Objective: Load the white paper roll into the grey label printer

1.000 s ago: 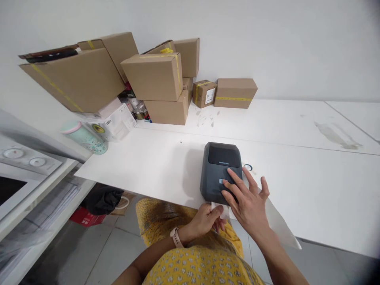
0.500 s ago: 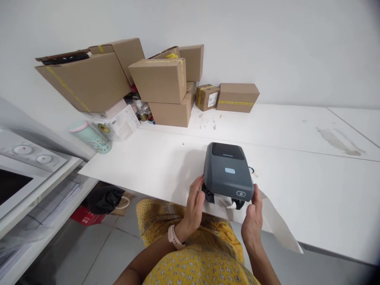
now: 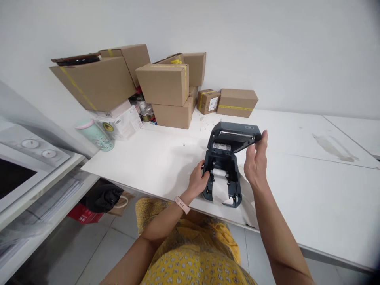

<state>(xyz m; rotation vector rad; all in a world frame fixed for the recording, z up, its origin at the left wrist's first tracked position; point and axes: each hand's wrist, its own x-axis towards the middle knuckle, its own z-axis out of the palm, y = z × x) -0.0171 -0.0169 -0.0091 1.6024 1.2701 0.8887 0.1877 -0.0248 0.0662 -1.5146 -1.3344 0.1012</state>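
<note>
A dark grey label printer point(image 3: 234, 168) stands near the table's front edge, its lid point(image 3: 230, 138) tilted up and back. Inside lies a small white paper roll point(image 3: 219, 172), and a loose end of paper point(image 3: 220, 190) runs from it toward the front. My left hand point(image 3: 198, 180) grips the left wall of the printer's body, thumb on the rim. With its fingers at the lid's right front corner, my right hand point(image 3: 257, 162) holds the lid raised. A pale paper strip point(image 3: 248, 206) lies beside the printer, partly behind my right forearm.
Cardboard boxes point(image 3: 162, 85) are stacked at the back left of the white table point(image 3: 311, 190), with two smaller boxes point(image 3: 237, 102) by the wall. A mint tumbler point(image 3: 97, 136) stands at the left edge. Further left is a white appliance with knobs point(image 3: 35, 152).
The lid has swung from closed to open, raised with my right hand, which moved up. My left hand has shifted up along the printer's left side, and the paper roll now shows.
</note>
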